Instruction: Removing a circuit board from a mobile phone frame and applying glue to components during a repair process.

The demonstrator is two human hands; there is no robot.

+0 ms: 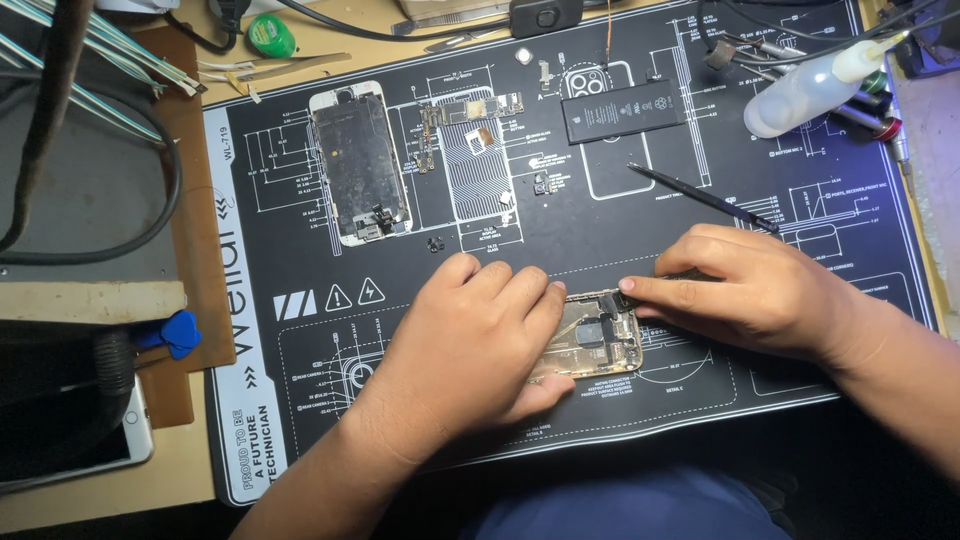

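1. While the left hand (pixel 470 345) lies over the opened phone body (pixel 595 335) near the mat's (pixel 560 245) near edge, its fingers rest together, pressing the frame's left part down.
2. Just right, the right hand (pixel 745 290) pinches the phone's far right corner, fingertips (pixel 632 287) closed on it.
3. Farther off lie black tweezers (pixel 705 197).
4. Beyond them sit a detached screen (pixel 358 165) at left, a black battery (pixel 622 110) and a white squeeze bottle (pixel 815 85) at far right.
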